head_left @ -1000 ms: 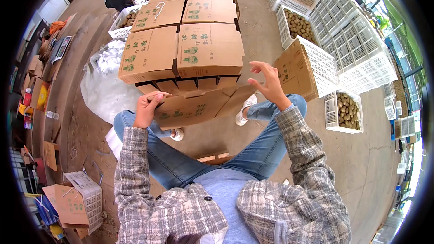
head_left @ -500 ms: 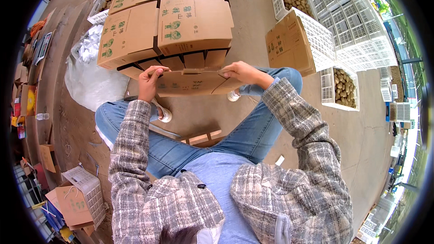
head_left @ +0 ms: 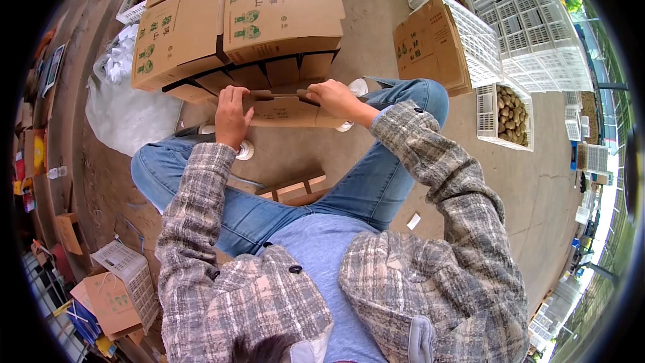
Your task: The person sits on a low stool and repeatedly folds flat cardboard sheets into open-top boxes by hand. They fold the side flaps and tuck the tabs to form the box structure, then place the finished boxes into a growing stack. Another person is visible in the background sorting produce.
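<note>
Between my knees a brown cardboard box (head_left: 285, 114) with green print is held by its top edge. My left hand (head_left: 233, 117) grips its left end, fingers bent over the edge and thumb on the near side. My right hand (head_left: 338, 100) holds the flap edge near the right end, fingers curled down over it. The box's far side and lower part are mostly hidden. Just beyond it stand several brown boxes (head_left: 285, 10) packed together, with green print on their tops.
On the right are white crates (head_left: 504, 114) of brown oval produce, a leaning flat carton stack (head_left: 430, 47) and stacked white crates (head_left: 537, 54). A clear plastic bag (head_left: 127, 114) lies left. Beneath me is a small wooden stool (head_left: 295, 189).
My hands have come closer together along the box's top edge. My left fingers have gone from a pinch to bending over the edge. The whole view has shifted slightly.
</note>
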The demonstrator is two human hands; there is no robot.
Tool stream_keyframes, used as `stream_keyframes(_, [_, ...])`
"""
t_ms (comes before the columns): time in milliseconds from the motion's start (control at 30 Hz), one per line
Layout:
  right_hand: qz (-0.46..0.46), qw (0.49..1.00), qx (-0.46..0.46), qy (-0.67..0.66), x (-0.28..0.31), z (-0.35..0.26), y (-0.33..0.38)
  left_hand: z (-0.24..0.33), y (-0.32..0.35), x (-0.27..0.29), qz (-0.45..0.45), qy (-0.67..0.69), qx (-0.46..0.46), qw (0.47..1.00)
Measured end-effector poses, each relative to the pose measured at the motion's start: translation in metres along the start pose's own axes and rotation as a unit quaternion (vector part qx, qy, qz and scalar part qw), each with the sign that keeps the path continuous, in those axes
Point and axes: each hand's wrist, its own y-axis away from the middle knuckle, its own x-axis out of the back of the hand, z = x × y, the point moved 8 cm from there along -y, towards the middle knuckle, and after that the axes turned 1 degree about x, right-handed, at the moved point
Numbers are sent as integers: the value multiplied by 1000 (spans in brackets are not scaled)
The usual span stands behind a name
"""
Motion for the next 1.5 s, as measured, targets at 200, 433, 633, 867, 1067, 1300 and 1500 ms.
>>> stream_keyframes(200, [-117,982,38,147,-18,-29,-27,-14,24,-8,-80,-63,-12,995])
stream_keyframes(433, [-213,954,48,203,-38,-17,-20,0,42,-32,-95,-92,-59,989])
stream_keyframes(633, [-86,982,-25,164,-22,9,-33,58,69,-54,-127,-60,-191,971])
stream_keyframes(867, [14,971,94,219,-63,-33,-27,52,61,-57,-109,-52,-120,985])
stream_keyframes(1067, [40,920,91,378,-115,-44,-15,48,62,-56,-110,-41,-86,989])
stream_keyframes(1300, [86,987,136,3,-108,-35,-13,54,60,-56,-94,-58,-95,989])
stream_keyframes(1500, [145,985,92,32,-128,-19,-14,56,45,-34,-131,65,-75,986])
